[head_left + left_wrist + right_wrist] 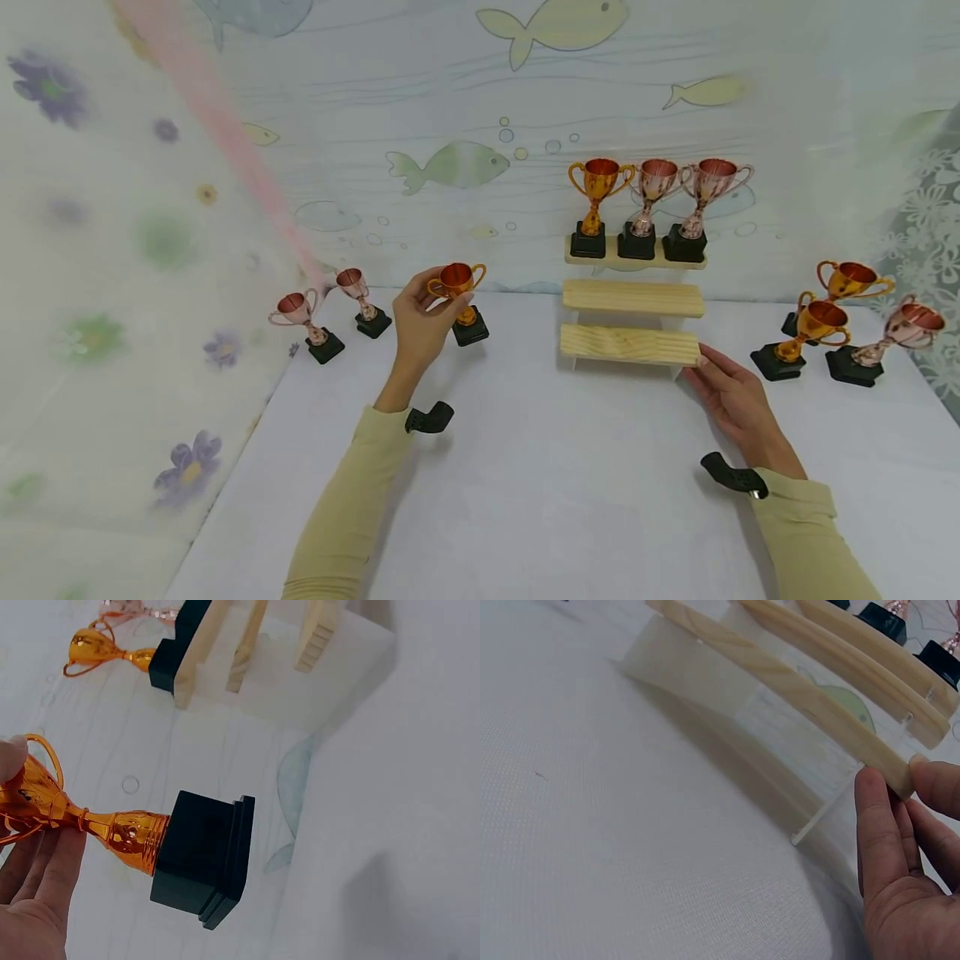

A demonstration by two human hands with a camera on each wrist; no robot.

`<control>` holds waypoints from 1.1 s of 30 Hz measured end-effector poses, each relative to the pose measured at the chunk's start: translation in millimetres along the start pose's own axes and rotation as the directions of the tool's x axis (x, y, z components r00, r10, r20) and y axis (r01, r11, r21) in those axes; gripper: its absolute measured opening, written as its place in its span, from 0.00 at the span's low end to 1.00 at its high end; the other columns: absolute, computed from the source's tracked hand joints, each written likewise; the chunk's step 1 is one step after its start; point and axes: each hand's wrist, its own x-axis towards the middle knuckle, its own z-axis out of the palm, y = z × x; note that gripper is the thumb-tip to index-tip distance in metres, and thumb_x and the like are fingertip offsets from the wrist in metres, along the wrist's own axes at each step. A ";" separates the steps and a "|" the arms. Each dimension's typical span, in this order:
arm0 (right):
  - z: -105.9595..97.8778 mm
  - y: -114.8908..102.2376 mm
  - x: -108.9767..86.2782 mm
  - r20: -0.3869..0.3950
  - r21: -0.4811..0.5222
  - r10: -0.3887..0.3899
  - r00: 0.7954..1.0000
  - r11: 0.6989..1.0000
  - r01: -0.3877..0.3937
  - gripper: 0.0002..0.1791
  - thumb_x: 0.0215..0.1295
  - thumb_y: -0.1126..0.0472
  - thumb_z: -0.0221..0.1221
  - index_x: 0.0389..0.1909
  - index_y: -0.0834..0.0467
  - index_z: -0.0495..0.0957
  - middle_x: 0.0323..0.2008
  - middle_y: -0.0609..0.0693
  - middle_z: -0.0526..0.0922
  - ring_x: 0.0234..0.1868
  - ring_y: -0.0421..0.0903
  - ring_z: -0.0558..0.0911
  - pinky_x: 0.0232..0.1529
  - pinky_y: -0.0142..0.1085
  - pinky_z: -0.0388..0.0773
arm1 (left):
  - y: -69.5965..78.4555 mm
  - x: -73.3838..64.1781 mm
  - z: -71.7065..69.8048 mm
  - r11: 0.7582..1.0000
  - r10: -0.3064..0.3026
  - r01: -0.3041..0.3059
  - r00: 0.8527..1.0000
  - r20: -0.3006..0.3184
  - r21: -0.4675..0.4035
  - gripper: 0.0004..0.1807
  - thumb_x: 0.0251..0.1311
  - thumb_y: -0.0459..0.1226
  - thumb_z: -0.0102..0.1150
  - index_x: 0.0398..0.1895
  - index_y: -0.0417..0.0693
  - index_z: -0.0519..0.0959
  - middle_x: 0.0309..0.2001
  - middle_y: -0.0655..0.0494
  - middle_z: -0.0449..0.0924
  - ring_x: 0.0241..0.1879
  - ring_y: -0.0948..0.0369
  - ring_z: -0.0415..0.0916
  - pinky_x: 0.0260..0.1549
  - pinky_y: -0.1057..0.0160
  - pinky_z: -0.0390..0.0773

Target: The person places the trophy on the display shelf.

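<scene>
My left hand [426, 315] grips a gold trophy cup [456, 282] by its bowl, thumb on one side and fingers on the other. In the left wrist view the trophy's black base [199, 855] hangs clear of the table. My right hand [731, 400] pinches the right end of the lowest wooden step [628, 344] of a three-tier stand, thumb above and fingers beneath. On the top step [637, 262] stand a gold trophy [600, 179] and two rose-coloured trophies [658, 179]. The middle step [632, 297] and the lowest one are bare.
Two rose trophies [295, 310] stand at the table's back left. To the right of the stand are two gold trophies [821, 319] and a rose one [911, 325]. A patterned curtain [337, 125] hangs behind the white table [555, 483].
</scene>
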 end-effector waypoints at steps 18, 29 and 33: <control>0.0 0.2 2.3 -0.014 -0.028 -0.010 1.000 1.000 0.010 0.24 0.70 0.64 0.63 0.66 0.52 0.76 0.50 0.40 0.85 0.50 0.36 0.86 0.53 0.29 0.82 | 23.6 0.6 38.3 0.999 0.019 -0.013 0.990 0.141 -0.047 0.25 0.59 0.25 0.69 0.61 0.33 0.77 0.53 0.36 0.82 0.47 0.58 0.83 0.49 0.60 0.86; 0.3 -0.2 0.7 -0.019 -0.036 -0.005 1.000 0.999 0.005 0.40 0.70 0.63 0.63 0.79 0.57 0.56 0.51 0.40 0.85 0.50 0.35 0.86 0.53 0.29 0.82 | 31.2 2.3 80.3 0.997 0.029 -0.012 0.973 0.229 -0.077 0.26 0.58 0.24 0.69 0.61 0.31 0.75 0.51 0.35 0.82 0.43 0.58 0.84 0.48 0.56 0.87; 1.3 -0.5 0.9 -0.022 -0.040 -0.004 1.000 0.999 0.003 0.43 0.69 0.63 0.63 0.80 0.58 0.52 0.51 0.40 0.84 0.50 0.35 0.85 0.53 0.28 0.82 | 30.6 1.5 98.4 0.994 0.032 -0.004 0.967 0.254 -0.108 0.26 0.56 0.24 0.70 0.60 0.31 0.76 0.50 0.34 0.82 0.42 0.59 0.83 0.48 0.54 0.87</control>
